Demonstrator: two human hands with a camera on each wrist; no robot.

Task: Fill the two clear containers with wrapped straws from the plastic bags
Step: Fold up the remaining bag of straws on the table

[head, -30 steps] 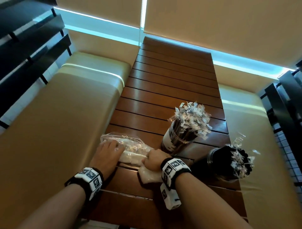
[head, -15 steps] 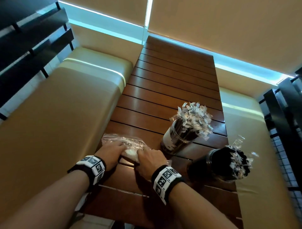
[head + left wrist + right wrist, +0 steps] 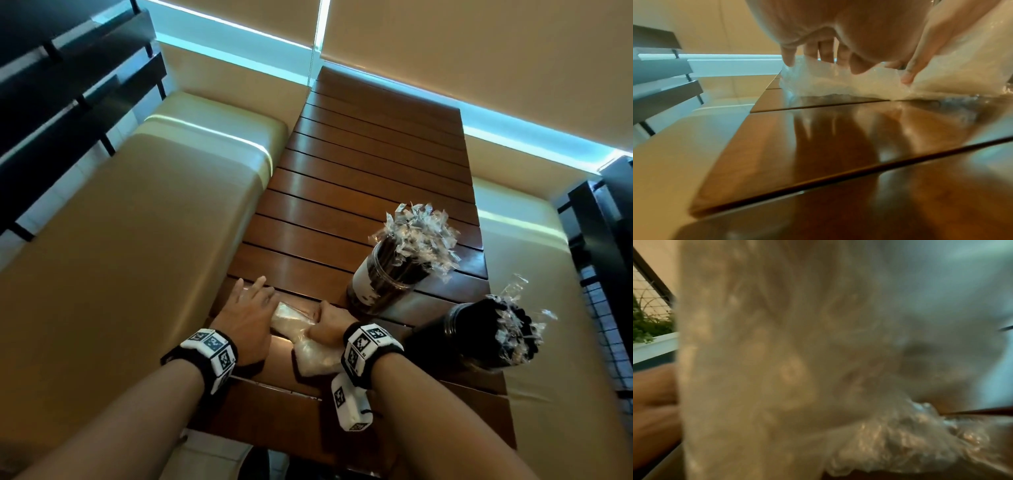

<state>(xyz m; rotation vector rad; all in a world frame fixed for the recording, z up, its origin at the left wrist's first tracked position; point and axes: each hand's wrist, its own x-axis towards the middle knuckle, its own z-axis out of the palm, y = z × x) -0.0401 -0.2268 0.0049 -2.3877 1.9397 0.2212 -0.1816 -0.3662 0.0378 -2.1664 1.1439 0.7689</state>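
On the near end of the slatted wooden table [image 3: 359, 164] we count two hands, one plastic bag and two clear containers. Our left hand [image 3: 245, 313] lies with its fingers [image 3: 826, 53] extended and spread, their tips pressing down on the far left part of the plastic bag [image 3: 294, 318]; the left wrist view shows the film bunched under those tips against the wood. Our right hand [image 3: 330, 323] is closed around the right part of the same bag, the crumpled plastic gathered in its grasp and trailing back under the wrist; the right wrist view is almost wholly filled by blurred film, so we cannot make out single fingers there. We cannot tell whether any straws lie inside the bag. Both wrists carry one black band each with white patterned marker blocks. To the right of the hands, well apart from the bag, stands the first container [image 3: 380, 277], upright, packed with dark wrapped straws [image 3: 423, 236] whose clear wrapper ends fan above the rim. The second container [image 3: 455, 339] sits nearer the table's right edge, close to our right forearm, likewise packed with dark straws and wrapper ends. Two beige cushioned benches [image 3: 137, 222] flank the table, one on each side.
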